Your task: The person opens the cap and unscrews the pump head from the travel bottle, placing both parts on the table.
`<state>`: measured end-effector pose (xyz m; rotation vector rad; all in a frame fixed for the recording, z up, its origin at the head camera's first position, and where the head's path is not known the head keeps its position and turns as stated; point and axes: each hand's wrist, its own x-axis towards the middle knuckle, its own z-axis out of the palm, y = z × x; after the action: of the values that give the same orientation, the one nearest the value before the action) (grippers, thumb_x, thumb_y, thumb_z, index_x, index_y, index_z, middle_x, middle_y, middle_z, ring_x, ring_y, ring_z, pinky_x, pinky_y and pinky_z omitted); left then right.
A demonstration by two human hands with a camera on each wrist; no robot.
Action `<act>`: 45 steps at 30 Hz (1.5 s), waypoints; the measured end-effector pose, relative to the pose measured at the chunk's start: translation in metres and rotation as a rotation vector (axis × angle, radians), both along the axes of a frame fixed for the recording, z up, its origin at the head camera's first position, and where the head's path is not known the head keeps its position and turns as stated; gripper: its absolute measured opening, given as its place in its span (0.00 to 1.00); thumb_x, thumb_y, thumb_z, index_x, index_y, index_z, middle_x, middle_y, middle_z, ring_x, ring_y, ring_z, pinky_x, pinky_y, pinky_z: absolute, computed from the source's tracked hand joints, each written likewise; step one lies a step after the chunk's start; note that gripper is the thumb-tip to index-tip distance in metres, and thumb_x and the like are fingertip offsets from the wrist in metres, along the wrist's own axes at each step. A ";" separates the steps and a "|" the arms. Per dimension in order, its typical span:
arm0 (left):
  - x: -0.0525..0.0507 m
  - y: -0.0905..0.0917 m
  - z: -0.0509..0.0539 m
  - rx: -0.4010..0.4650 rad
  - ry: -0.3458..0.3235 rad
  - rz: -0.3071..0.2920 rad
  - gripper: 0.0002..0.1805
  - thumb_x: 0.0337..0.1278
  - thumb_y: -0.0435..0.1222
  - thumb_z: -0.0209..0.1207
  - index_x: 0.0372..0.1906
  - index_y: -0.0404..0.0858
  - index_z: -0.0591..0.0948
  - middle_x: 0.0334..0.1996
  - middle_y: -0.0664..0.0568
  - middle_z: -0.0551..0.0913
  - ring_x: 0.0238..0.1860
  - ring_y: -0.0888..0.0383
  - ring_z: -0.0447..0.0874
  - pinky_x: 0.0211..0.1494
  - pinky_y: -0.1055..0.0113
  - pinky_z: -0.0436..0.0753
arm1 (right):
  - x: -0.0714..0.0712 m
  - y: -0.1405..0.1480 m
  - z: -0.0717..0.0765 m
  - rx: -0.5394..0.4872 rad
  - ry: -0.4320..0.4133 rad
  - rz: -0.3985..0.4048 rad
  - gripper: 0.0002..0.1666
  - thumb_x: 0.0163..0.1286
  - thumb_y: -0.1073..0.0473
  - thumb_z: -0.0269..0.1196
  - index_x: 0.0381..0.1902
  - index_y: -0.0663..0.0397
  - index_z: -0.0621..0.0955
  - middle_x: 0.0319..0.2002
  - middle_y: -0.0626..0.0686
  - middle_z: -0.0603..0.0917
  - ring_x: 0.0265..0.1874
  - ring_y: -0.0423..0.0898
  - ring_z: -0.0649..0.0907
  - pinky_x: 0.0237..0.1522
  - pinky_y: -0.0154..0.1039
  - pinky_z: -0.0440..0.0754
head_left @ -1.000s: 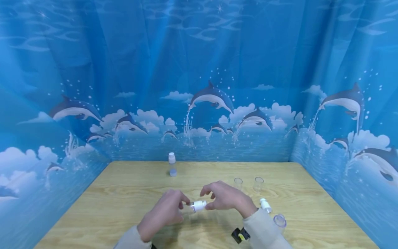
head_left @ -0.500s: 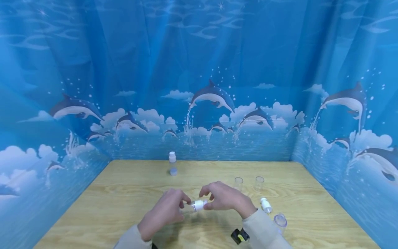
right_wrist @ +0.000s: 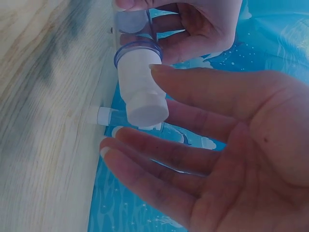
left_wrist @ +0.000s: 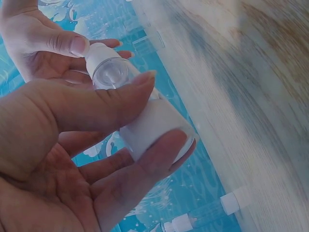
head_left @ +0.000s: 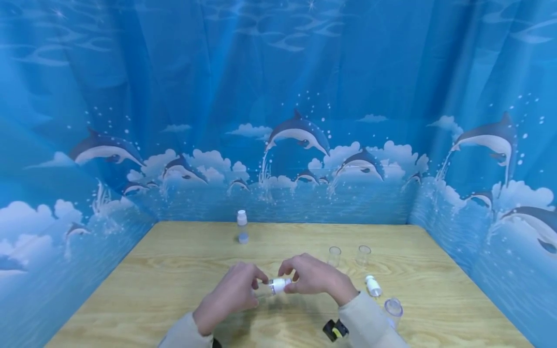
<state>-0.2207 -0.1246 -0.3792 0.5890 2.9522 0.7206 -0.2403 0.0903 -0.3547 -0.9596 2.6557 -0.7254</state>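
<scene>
A blue dolphin-print curtain hangs behind a wood-grain table bearing a black-and-yellow object.

No text, label, brand, number or sign can be read in any of the views.
</scene>
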 end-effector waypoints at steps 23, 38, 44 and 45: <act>-0.002 0.000 0.001 0.001 -0.043 -0.015 0.25 0.36 0.22 0.74 0.46 0.42 0.90 0.38 0.48 0.91 0.36 0.55 0.87 0.39 0.59 0.88 | -0.002 -0.008 -0.009 -0.004 0.013 0.038 0.10 0.65 0.61 0.71 0.44 0.56 0.88 0.35 0.47 0.90 0.29 0.32 0.82 0.34 0.28 0.82; -0.001 -0.001 0.002 0.017 -0.045 -0.026 0.26 0.35 0.21 0.74 0.47 0.40 0.90 0.38 0.47 0.91 0.36 0.55 0.87 0.40 0.60 0.88 | -0.005 -0.010 -0.010 -0.061 0.087 0.077 0.06 0.64 0.64 0.73 0.39 0.56 0.91 0.30 0.48 0.92 0.21 0.30 0.81 0.28 0.26 0.81; -0.001 -0.001 0.002 0.024 -0.047 -0.026 0.26 0.35 0.20 0.74 0.47 0.40 0.90 0.37 0.48 0.91 0.35 0.56 0.86 0.39 0.60 0.88 | -0.004 -0.009 -0.010 -0.062 0.103 0.079 0.06 0.63 0.64 0.73 0.39 0.55 0.91 0.30 0.48 0.92 0.22 0.30 0.81 0.29 0.25 0.81; -0.001 -0.001 0.002 0.026 -0.046 -0.025 0.26 0.35 0.20 0.74 0.47 0.40 0.90 0.37 0.48 0.91 0.35 0.56 0.86 0.39 0.60 0.88 | -0.004 -0.010 -0.010 -0.061 0.105 0.079 0.06 0.63 0.64 0.73 0.39 0.55 0.91 0.30 0.48 0.92 0.22 0.30 0.81 0.28 0.25 0.81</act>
<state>-0.2216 -0.1260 -0.3772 0.6021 2.8920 0.7602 -0.2442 0.0808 -0.3650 -1.1425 2.6807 -0.7620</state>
